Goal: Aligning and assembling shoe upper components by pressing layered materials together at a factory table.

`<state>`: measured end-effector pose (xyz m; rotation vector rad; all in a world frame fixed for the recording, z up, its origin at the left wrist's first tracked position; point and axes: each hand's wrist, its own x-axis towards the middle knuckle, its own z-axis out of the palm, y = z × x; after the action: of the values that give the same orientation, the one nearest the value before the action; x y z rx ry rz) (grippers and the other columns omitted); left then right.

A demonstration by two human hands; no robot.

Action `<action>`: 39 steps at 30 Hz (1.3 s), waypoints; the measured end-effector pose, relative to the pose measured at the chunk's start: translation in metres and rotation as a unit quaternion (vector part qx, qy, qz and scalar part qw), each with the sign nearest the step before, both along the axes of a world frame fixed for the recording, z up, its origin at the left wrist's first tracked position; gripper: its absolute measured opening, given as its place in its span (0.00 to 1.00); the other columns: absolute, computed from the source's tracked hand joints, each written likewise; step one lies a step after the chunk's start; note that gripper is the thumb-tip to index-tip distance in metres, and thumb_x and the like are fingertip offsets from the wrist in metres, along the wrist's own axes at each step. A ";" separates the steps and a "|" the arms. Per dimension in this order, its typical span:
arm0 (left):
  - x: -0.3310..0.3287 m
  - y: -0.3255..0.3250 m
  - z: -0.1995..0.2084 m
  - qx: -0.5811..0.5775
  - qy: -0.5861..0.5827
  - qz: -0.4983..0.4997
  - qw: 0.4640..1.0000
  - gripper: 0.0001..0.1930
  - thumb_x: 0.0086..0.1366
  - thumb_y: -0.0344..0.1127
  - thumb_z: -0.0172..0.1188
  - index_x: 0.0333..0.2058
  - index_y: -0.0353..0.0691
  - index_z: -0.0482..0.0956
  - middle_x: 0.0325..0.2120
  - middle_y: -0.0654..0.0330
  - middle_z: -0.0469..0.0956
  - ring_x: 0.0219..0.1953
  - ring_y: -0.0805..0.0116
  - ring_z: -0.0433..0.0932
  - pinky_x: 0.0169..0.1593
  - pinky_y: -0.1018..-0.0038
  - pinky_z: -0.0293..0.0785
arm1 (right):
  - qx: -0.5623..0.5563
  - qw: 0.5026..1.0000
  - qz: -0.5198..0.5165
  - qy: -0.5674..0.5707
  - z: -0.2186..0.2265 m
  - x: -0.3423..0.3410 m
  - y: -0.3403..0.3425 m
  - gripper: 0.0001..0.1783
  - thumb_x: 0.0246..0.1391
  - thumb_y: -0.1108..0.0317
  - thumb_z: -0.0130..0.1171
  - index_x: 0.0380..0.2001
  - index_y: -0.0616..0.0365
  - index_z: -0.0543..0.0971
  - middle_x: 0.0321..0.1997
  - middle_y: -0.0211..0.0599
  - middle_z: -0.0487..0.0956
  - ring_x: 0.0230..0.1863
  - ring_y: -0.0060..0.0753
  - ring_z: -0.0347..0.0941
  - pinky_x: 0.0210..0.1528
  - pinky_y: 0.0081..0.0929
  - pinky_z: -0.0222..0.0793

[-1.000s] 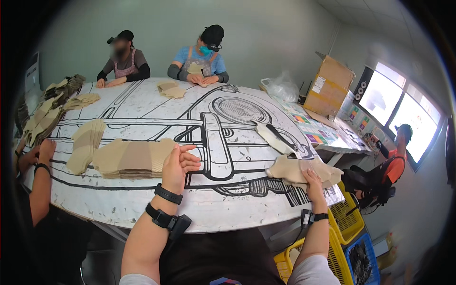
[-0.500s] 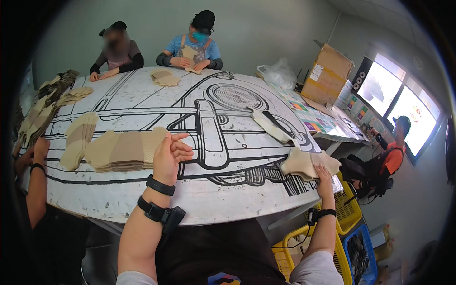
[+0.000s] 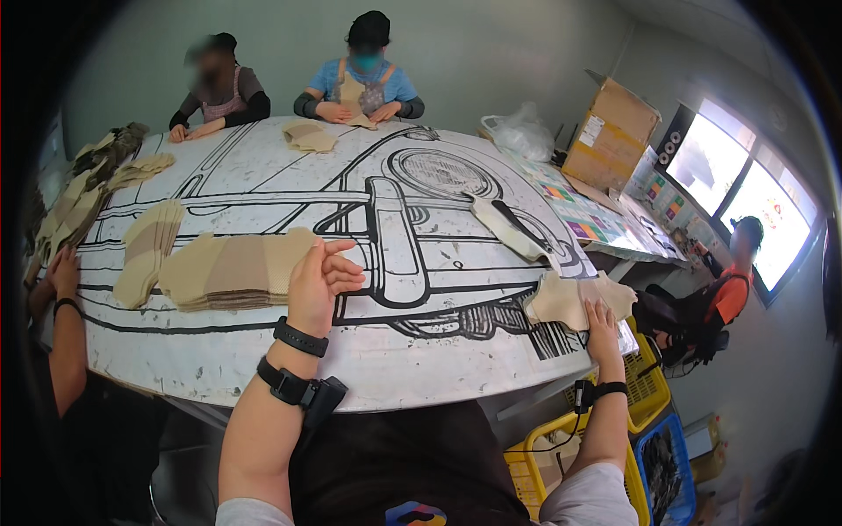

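Note:
My left hand (image 3: 324,276) hovers at the right end of a neat stack of beige fabric pieces (image 3: 230,272), each with a darker tan band across it. Its fingers are apart and slightly curled, and nothing shows in them. My right hand (image 3: 602,330) lies with outstretched fingers on the near edge of a small pile of cream fabric pieces (image 3: 561,300) at the table's right edge. Beyond that pile lies a long pale strip with a dark slot (image 3: 510,230). Another fanned stack of beige pieces (image 3: 151,250) lies left of the banded one.
The white table (image 3: 263,364) bears a black line drawing. Two people (image 3: 367,83) work across it; another person's hands (image 3: 66,280) are at the left, by heaped fabric (image 3: 74,197). Yellow crates (image 3: 526,473) and a blue crate (image 3: 667,473) stand below right. A cardboard box (image 3: 610,136) sits beyond.
The whole view has shifted slightly. Both my hands stay almost where they were, the left still raised by the stack, the right still resting on the cream pile.

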<state>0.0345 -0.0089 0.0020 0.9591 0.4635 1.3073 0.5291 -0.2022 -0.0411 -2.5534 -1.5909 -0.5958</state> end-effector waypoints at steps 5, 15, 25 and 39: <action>0.000 -0.002 0.000 -0.014 0.018 0.008 1.000 0.24 0.71 0.47 0.35 0.41 0.30 0.73 0.21 0.58 0.77 0.23 0.71 0.78 0.29 0.80 0.76 | -0.260 0.956 -0.123 0.053 0.064 -0.032 0.034 0.33 0.49 0.70 0.48 0.62 0.42 0.60 0.67 0.39 0.56 0.64 0.64 0.52 0.65 0.44 0.48; 0.003 0.004 -0.005 -0.006 0.032 0.006 0.999 0.24 0.69 0.49 0.37 0.41 0.32 0.74 0.20 0.58 0.76 0.24 0.69 0.77 0.29 0.79 0.75 | -0.159 0.979 0.002 -0.128 0.071 -0.048 0.174 0.13 0.49 0.66 0.48 0.33 0.54 0.81 0.40 0.37 0.80 0.45 0.40 0.74 0.51 0.41 0.64; 0.000 -0.004 0.002 -0.028 0.032 0.011 0.999 0.25 0.70 0.47 0.35 0.41 0.30 0.74 0.20 0.58 0.76 0.24 0.68 0.77 0.30 0.78 0.75 | -0.149 0.974 0.002 -0.168 0.066 -0.078 0.196 0.15 0.47 0.67 0.49 0.37 0.56 0.81 0.44 0.34 0.78 0.53 0.43 0.65 0.54 0.44 0.55; -0.004 -0.001 0.006 0.066 -0.004 0.096 0.993 0.24 0.71 0.46 0.35 0.39 0.30 0.75 0.18 0.61 0.74 0.21 0.76 0.74 0.27 0.83 0.71 | 0.124 0.854 0.468 -0.189 0.056 -0.271 0.124 0.06 0.40 0.67 0.51 0.24 0.54 0.76 0.31 0.29 0.71 0.36 0.34 0.64 0.44 0.34 0.59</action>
<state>0.0306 -0.0097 0.0080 1.0379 0.4767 1.5304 0.2586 -0.0781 0.0145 -1.2409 -2.3724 -1.0764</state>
